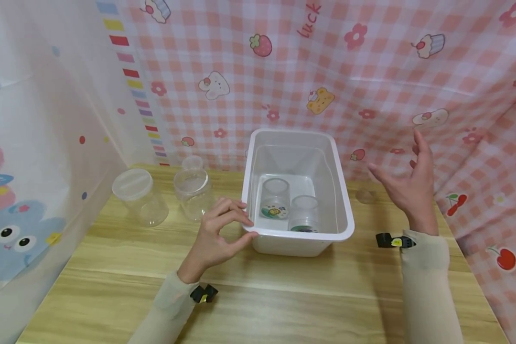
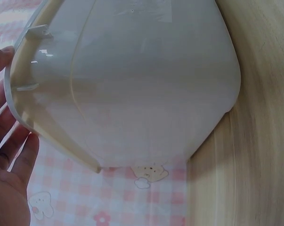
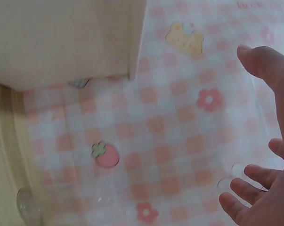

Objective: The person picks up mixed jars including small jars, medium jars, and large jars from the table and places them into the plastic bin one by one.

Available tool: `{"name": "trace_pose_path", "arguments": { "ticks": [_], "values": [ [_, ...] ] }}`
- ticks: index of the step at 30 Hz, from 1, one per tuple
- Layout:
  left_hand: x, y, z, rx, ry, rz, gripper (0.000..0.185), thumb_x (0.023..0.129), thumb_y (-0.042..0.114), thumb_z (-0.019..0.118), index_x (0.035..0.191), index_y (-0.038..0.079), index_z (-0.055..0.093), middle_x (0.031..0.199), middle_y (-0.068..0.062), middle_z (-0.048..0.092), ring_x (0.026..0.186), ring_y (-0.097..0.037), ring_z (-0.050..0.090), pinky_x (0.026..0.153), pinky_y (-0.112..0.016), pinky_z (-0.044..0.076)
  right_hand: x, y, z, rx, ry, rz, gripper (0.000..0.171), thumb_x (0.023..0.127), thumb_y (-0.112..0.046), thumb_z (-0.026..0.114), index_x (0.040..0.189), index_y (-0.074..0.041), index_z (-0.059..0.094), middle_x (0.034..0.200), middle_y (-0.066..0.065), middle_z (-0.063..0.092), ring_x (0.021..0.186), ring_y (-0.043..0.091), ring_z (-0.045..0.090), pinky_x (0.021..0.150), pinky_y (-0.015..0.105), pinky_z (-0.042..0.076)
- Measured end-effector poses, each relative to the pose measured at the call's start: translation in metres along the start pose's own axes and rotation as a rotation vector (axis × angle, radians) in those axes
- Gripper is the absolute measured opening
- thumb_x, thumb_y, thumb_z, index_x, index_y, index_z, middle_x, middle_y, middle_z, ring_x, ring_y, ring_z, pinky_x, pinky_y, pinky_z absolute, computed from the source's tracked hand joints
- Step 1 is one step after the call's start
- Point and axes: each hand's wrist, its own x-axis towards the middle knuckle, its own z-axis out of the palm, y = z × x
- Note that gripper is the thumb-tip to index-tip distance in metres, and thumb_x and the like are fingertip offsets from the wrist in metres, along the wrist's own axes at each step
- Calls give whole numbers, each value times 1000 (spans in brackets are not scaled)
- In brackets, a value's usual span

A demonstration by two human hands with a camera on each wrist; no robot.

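Observation:
A white plastic bin [image 1: 341,200] stands on the wooden table [image 1: 284,296] near the back. Inside it are two small clear jars, one with a colourful sticker [image 1: 275,198] and one nearer the front [image 1: 304,212]. My left hand [image 1: 241,222] sits at the bin's front left corner with loosely curled fingers and the thumb against the rim. In the left wrist view the fingers [image 2: 12,155] lie outside the bin [image 2: 146,84], not gripping it. My right hand [image 1: 406,179] hovers right of the bin, fingers spread and holding nothing, as the right wrist view [image 3: 269,188] also shows.
To the left stand a large clear lidded jar [image 1: 139,196], a second clear jar [image 1: 193,188] and a smaller one behind it [image 1: 192,162]. A small clear round piece [image 1: 365,196] lies right of the bin. Patterned cloth walls enclose the back and sides.

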Motion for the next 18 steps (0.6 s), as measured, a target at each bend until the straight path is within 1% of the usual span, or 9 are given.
{"name": "trace_pose_path", "arguments": {
  "ticks": [2,7,13,18],
  "values": [
    [-1,0,0,0,2,0,22,72,13,92,84,16,74,92,-1,68,106,-26,65,102,-33,50,0,7,-1,-1,-7,39,108,81,-33,87,162,-40,16,170,-6,20,155,19,23,128,46,24],
    [-1,-1,0,0,4,4,22,72,12,92,84,16,74,92,-1,68,106,-26,65,102,-33,50,0,28,-2,2,-31,128,110,82,-38,85,163,-39,9,172,-9,13,157,22,20,129,47,22],
    [-1,-2,1,-5,6,4,22,72,13,92,84,16,74,92,-1,69,106,-26,64,103,-33,50,-2,52,4,6,-87,239,114,84,-45,82,165,-35,2,174,0,9,159,25,17,128,51,23],
    [-1,-2,0,-10,8,4,22,72,13,92,84,16,74,92,-1,68,106,-26,64,103,-34,50,-2,67,11,43,-131,277,116,85,-44,82,166,-28,1,174,7,10,158,30,19,127,54,23]
  ]
}}
